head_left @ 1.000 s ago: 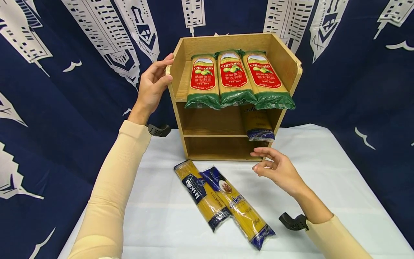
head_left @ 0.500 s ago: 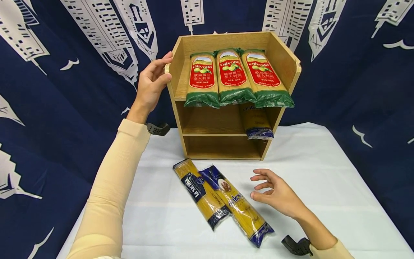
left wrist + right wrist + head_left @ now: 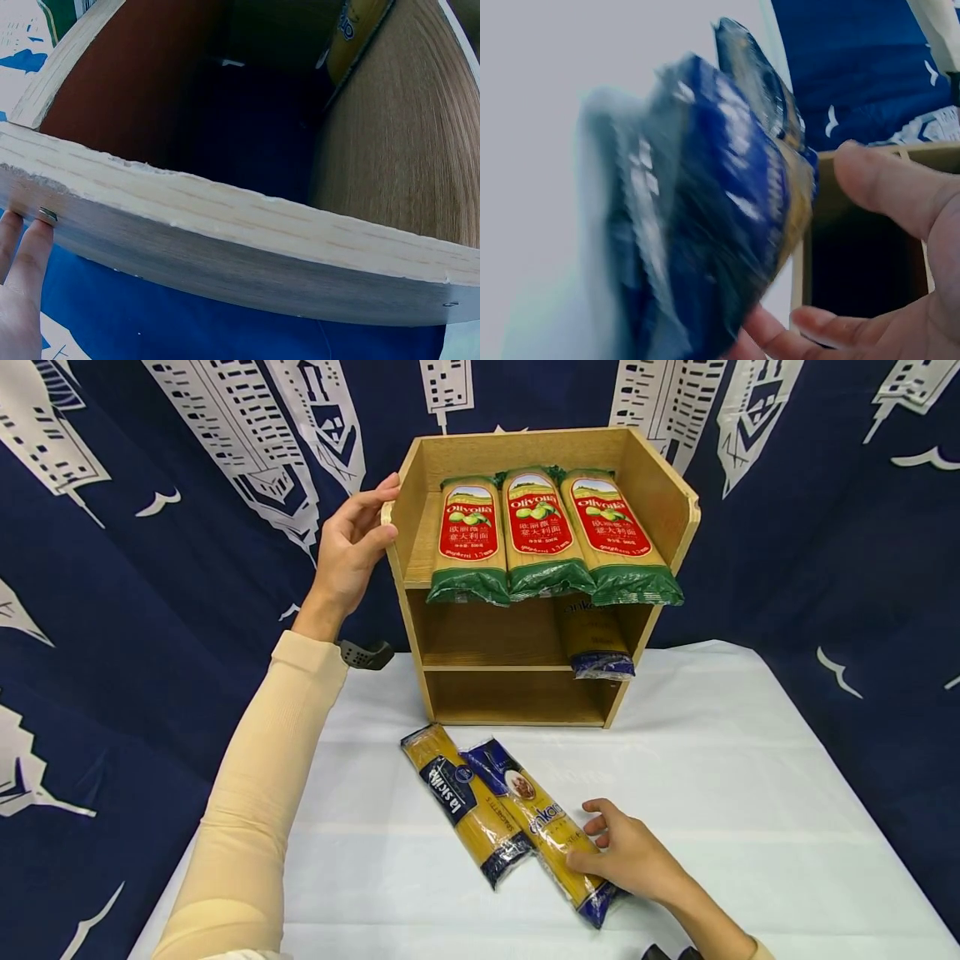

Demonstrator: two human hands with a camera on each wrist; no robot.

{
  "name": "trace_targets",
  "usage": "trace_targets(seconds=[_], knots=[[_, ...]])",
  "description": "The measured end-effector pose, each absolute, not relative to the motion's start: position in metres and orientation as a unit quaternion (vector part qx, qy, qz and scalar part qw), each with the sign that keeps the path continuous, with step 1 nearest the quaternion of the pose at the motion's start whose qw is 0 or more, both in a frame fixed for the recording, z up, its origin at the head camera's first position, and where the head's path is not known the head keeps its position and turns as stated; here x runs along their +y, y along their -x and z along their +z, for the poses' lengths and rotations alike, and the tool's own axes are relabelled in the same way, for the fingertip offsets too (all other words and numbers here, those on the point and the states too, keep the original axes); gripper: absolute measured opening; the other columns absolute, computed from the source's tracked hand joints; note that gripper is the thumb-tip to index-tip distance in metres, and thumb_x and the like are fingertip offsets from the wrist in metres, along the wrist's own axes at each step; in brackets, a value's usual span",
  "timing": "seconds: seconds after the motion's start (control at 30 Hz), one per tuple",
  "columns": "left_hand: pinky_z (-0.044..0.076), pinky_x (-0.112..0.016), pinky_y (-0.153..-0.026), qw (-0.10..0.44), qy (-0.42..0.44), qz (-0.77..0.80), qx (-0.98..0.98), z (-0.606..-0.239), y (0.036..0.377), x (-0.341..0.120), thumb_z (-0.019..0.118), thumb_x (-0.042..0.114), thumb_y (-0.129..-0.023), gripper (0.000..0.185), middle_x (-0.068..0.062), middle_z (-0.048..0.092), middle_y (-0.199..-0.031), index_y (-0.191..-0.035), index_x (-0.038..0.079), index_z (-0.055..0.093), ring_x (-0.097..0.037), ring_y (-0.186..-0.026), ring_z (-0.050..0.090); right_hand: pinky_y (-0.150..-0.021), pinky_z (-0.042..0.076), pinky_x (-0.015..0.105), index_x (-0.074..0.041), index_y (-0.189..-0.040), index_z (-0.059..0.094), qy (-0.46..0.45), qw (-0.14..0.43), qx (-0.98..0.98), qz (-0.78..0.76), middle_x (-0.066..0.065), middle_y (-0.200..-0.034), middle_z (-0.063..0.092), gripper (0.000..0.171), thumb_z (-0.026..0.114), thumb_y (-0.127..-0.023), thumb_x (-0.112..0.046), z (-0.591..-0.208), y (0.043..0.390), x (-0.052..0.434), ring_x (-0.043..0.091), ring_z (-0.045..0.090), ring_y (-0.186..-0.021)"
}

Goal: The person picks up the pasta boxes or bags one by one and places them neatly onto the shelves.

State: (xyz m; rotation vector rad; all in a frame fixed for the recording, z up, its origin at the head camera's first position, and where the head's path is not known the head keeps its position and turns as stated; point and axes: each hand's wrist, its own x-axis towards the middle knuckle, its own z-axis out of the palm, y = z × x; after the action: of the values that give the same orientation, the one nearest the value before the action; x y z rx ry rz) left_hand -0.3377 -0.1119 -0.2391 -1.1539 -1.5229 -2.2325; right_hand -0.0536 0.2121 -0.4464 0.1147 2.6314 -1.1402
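Note:
My left hand [image 3: 348, 552] holds the left side panel of the wooden shelf [image 3: 517, 667], its thumb at the front edge. In the left wrist view, its fingers [image 3: 30, 259] lie against the panel's outer face. My right hand [image 3: 626, 852] is at the lower end of a blue-and-yellow Ankara spaghetti pack [image 3: 551, 827] on the table. Its thumb overlaps the pack in the head view, with the fingers past the right edge. From the right wrist, the thumb [image 3: 885, 184] stands apart from the pack's crinkled blue end [image 3: 727, 157]. A La Sicilia spaghetti pack [image 3: 465, 802] lies alongside, left.
Three Olivoila spaghetti packs [image 3: 540, 518] lie side by side on the top tier, green ends overhanging. Another Ankara pack [image 3: 598, 639] sits at the right of the middle tier, its end sticking out. A white cloth [image 3: 750, 793] covers the table; a dark blue patterned curtain [image 3: 787, 568] hangs behind.
My right hand has come down and toward me, from in front of the shelf's lower tier to the Ankara pack on the table. The left hand keeps its place on the shelf.

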Motion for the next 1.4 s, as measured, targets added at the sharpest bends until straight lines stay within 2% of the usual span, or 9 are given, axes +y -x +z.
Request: trace_targets(seconds=[0.13, 0.3, 0.6, 0.73, 0.9, 1.0, 1.23, 1.4], knots=[[0.039, -0.046, -0.113, 0.101, 0.392, -0.755, -0.515, -0.239, 0.338, -0.112, 0.089, 0.019, -0.081, 0.049, -0.021, 0.047, -0.153, -0.122, 0.001, 0.068, -0.029, -0.142, 0.044, -0.076, 0.052, 0.039, 0.003, -0.137, 0.053, -0.039, 0.121, 0.929, -0.347, 0.006, -0.106, 0.064, 0.087, 0.094, -0.067, -0.031, -0.452, 0.051, 0.203, 0.016, 0.059, -0.086], [0.039, -0.045, -0.113, 0.099, 0.391, -0.757, -0.515, -0.239, 0.338, -0.112, 0.090, 0.021, -0.080, 0.052, -0.021, 0.047, -0.153, -0.122, 0.001, 0.068, -0.029, -0.143, 0.043, -0.078, 0.052, 0.043, 0.005, -0.137, 0.052, -0.038, 0.113, 0.950, -0.288, 0.009, -0.102, 0.059, 0.093, 0.095, -0.062, -0.030, -0.457, 0.049, 0.194, 0.018, 0.055, -0.083], [0.038, -0.044, -0.113, 0.096, 0.383, -0.759, -0.517, -0.238, 0.337, -0.112, 0.079, 0.003, -0.088, 0.035, -0.019, 0.047, -0.154, -0.121, 0.002, 0.068, -0.028, -0.142, 0.044, -0.076, 0.053, 0.045, 0.006, -0.132, 0.054, -0.055, 0.126, 0.952, -0.273, 0.008, -0.094, 0.058, 0.098, 0.099, -0.054, -0.033, -0.461, 0.055, 0.189, 0.019, 0.054, -0.079], [0.038, -0.044, -0.114, 0.093, 0.379, -0.763, -0.515, -0.237, 0.337, -0.112, 0.076, 0.000, -0.089, 0.033, -0.018, 0.047, -0.153, -0.120, 0.001, 0.069, -0.027, -0.143, 0.044, -0.071, 0.052, 0.042, 0.006, -0.123, 0.058, -0.049, 0.129, 0.954, -0.268, 0.006, -0.087, 0.057, 0.091, 0.099, -0.053, -0.033, -0.460, 0.055, 0.185, 0.019, 0.054, -0.076], [0.038, -0.044, -0.114, 0.089, 0.373, -0.769, -0.512, -0.238, 0.336, -0.112, 0.073, -0.005, -0.090, 0.031, -0.019, 0.048, -0.153, -0.120, 0.000, 0.069, -0.027, -0.143, 0.043, -0.055, 0.048, 0.035, 0.002, -0.101, 0.061, -0.058, 0.143, 0.946, -0.285, 0.005, -0.075, 0.056, 0.066, 0.098, -0.054, -0.027, -0.459, 0.053, 0.180, 0.019, 0.055, -0.064], [0.038, -0.042, -0.114, 0.091, 0.372, -0.769, -0.513, -0.238, 0.336, -0.112, 0.071, -0.006, -0.090, 0.031, -0.018, 0.048, -0.153, -0.120, 0.001, 0.069, -0.027, -0.143, 0.044, -0.050, 0.047, 0.034, -0.001, -0.092, 0.060, -0.066, 0.150, 0.942, -0.294, 0.006, -0.072, 0.056, 0.058, 0.098, -0.055, -0.024, -0.459, 0.052, 0.178, 0.019, 0.056, -0.059], [0.039, -0.042, -0.113, 0.102, 0.383, -0.758, -0.517, -0.240, 0.336, -0.112, 0.070, -0.004, -0.091, 0.032, -0.019, 0.048, -0.153, -0.122, 0.002, 0.069, -0.028, -0.142, 0.045, -0.052, 0.049, 0.033, 0.001, -0.092, 0.058, -0.057, 0.159, 0.932, -0.319, 0.008, -0.074, 0.055, 0.057, 0.098, -0.056, -0.021, -0.459, 0.052, 0.178, 0.020, 0.056, -0.060], [0.040, -0.044, -0.113, 0.108, 0.390, -0.752, -0.520, -0.240, 0.338, -0.112, 0.077, 0.003, -0.090, 0.034, -0.019, 0.049, -0.152, -0.123, 0.002, 0.069, -0.029, -0.142, 0.045, -0.050, 0.052, 0.032, 0.004, -0.099, 0.058, -0.059, 0.160, 0.923, -0.346, 0.008, -0.075, 0.056, 0.058, 0.095, -0.060, -0.016, -0.456, 0.049, 0.176, 0.019, 0.059, -0.058]])
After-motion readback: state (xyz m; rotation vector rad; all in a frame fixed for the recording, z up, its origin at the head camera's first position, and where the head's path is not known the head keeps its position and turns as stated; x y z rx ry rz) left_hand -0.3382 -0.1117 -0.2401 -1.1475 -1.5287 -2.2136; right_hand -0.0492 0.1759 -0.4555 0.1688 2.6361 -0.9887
